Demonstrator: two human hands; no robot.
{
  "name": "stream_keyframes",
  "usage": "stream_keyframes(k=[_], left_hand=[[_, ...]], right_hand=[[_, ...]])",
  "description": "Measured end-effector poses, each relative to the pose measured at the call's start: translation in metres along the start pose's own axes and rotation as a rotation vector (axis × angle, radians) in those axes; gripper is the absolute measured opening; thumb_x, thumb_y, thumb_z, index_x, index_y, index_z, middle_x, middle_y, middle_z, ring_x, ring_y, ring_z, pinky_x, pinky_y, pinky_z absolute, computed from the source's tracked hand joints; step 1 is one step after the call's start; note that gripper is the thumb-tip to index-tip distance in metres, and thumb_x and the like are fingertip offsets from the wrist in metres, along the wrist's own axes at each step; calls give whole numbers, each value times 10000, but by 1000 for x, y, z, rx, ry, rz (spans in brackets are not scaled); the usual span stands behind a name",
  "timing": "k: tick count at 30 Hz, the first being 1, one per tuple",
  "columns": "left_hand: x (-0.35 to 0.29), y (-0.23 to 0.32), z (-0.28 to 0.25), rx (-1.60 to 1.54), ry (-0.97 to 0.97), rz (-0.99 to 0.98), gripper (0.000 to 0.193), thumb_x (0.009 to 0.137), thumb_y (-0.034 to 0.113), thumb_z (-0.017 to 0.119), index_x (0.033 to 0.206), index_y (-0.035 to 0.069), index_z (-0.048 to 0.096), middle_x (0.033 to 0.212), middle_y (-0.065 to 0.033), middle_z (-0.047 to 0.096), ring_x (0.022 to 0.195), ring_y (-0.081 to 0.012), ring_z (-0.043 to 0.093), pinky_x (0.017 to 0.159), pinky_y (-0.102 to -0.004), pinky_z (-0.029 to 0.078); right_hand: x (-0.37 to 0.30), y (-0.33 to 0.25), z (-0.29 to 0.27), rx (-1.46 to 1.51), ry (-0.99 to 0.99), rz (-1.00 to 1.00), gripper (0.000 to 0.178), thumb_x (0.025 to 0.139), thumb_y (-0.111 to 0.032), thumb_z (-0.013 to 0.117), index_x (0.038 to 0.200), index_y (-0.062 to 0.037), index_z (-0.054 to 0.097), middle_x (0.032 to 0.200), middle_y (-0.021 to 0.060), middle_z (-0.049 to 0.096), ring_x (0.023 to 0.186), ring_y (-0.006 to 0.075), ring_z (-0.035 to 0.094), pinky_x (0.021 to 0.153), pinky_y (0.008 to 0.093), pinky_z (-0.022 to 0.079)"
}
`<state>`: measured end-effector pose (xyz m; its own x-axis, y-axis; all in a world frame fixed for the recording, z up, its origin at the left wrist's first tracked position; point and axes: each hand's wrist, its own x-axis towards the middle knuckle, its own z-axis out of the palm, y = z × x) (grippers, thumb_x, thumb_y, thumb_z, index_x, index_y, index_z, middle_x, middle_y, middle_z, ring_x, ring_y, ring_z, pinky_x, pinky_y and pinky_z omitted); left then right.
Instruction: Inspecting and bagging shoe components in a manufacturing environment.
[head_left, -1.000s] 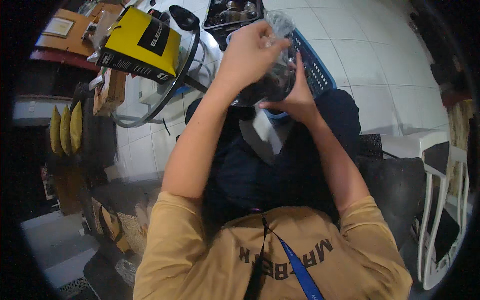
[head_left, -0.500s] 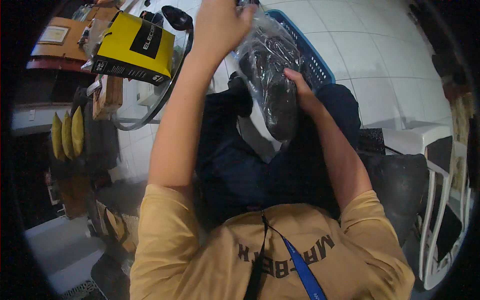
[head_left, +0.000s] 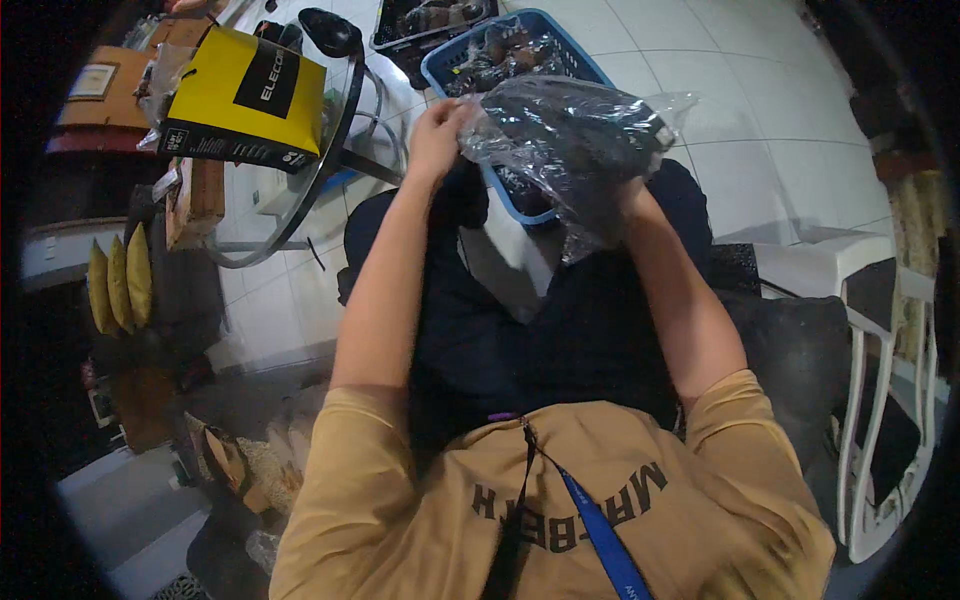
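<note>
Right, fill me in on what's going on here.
The person's left hand grips the left edge of a crinkled, clear plastic bag with something dark inside; what that is can't be made out. The right hand is at the bag's right side, partly hidden by it. The bag is held up, blocking part of a blue perforated plastic basket that holds dark, plastic-wrapped items. Off to the left stands a yellow-and-black box.

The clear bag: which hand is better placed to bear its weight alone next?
Probably the right hand: it sits against the bulky dark part of the clear bag, while the left hand pinches its edge.
</note>
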<state>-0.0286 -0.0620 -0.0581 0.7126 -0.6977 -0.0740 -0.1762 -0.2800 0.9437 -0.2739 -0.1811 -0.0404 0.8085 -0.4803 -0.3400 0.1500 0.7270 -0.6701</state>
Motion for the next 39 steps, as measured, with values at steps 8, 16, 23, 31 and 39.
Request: stream_keyframes(k=[8,16,23,31,39], left_hand=[[-35,51,18,623,-124,855,696,755,9,633,1413,76,417,1403,-189,465,1332,-358,416,1112,-420,309],[-38,54,31,209,-99,741,928,600,79,785,1443,108,398,1409,-172,428,1289,-373,438,1084,-412,343],[-52,49,21,274,-171,616,705,567,50,782,1231,47,546,1209,-153,504,1163,-365,518,1008,-377,423],[-53,41,11,119,-153,506,765,512,67,796,1233,31,544,1264,-154,498,1195,-361,495,1020,-367,406],[-55,54,7,180,-324,319,672,578,91,813,1198,9,566,1115,-142,652,1039,-267,611,957,-359,449]], right_hand=[[16,-28,27,292,-43,201,799,914,-729,245,1350,-115,514,1346,94,552,1260,280,495,1056,474,382],[4,-23,33,-74,-147,220,986,828,-853,197,1452,-114,388,1411,149,496,1279,371,464,1023,584,362],[30,-9,-10,-694,-26,152,975,861,-806,286,1469,-45,323,1217,227,599,1053,351,598,875,468,464],[16,-31,19,-1453,302,-364,510,934,-293,603,1332,-16,444,1065,160,653,982,255,617,839,369,465],[8,-33,35,-605,-154,-340,753,838,-37,734,1437,0,280,1404,160,467,1294,220,456,1081,337,353]])
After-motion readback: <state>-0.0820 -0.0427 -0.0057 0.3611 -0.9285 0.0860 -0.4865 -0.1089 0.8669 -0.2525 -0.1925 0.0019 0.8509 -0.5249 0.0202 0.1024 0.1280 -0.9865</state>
